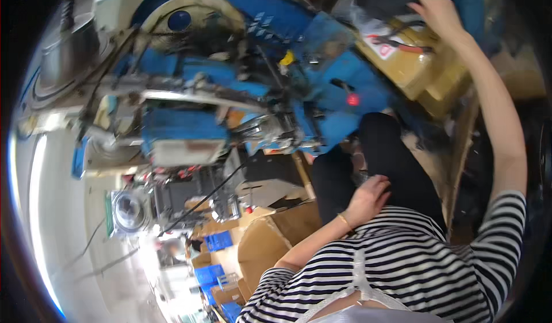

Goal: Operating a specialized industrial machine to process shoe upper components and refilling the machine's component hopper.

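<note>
Right hand (436, 10): fingers spread and released, over the black material (382, 1); whether they touch is unclear.
Black material: upper right, beyond the cardboard box (402, 73); outline lost in shadow and blur.
Left hand (368, 201): at the lap, fingers loosely bent; palm hidden, so I cannot tell whether they grasp anything.
Red-handled tool (411, 48): on the box, tip indistinct.
Blue machine (276, 7): ahead, smeared, partly behind the knees (379, 129).
Brown carton (261, 254): beside the left forearm, partly covered by it.
</note>
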Motion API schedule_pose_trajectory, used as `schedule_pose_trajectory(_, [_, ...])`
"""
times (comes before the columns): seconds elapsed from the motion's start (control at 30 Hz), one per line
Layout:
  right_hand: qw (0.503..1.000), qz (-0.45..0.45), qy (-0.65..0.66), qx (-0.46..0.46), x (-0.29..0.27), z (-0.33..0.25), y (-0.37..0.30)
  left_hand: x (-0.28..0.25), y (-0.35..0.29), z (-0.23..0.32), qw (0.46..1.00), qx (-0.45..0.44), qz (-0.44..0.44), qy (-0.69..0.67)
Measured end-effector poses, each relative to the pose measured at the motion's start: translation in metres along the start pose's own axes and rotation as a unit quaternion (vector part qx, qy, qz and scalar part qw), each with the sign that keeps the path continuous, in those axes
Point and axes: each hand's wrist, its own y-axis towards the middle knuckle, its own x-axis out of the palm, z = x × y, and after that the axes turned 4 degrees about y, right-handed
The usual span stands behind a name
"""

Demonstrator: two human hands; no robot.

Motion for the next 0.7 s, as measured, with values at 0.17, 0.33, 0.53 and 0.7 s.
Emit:
schedule_pose_trajectory(0.17, [1.0,0.017,0.021,0.015,-0.031,-0.02,0.013,0.004,0.0,0.0,1.0,-0.006,0.022,-0.003])
schedule_pose_trajectory(0.33, [0.992,-0.105,-0.02,0.062,-0.036,-0.011,0.01,0.01,0.004,0.001,1.0,0.001,0.013,-0.005])
schedule_pose_trajectory(0.53, [0.994,-0.08,-0.012,0.08,-0.052,-0.03,0.01,0.014,-0.003,-0.002,0.999,-0.016,0.034,-0.013])
schedule_pose_trajectory(0.7, [0.994,-0.085,-0.05,0.05,-0.058,-0.021,0.002,0.013,-0.002,-0.004,0.999,-0.017,0.037,-0.031])
